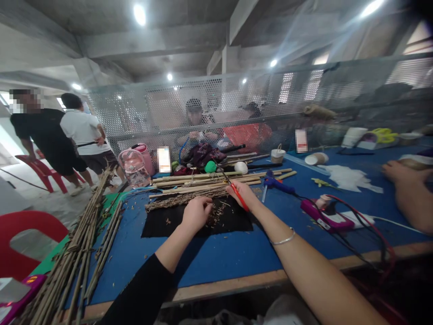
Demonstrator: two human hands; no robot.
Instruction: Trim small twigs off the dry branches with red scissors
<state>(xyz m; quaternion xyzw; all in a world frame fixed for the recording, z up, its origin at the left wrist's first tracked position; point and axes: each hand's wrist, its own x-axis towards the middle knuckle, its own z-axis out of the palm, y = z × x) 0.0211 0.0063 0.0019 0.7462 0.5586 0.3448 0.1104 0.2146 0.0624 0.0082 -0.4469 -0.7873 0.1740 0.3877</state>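
While the left hand point(196, 213) curls over loose bits point(218, 217), holding what I can't tell, the right hand point(244, 193) grips red-handled scissors point(241, 198) near the twig bundle point(165, 202) on black cloth point(154, 226); a careless snip could nick those close fingers. Beneath spreads a blue table point(209, 271); beyond, a perforated screen point(128, 108).

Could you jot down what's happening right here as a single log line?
left hand: over twigs on black cloth | right hand: holding red-handled scissors | nearby: green ball, blue glue gun
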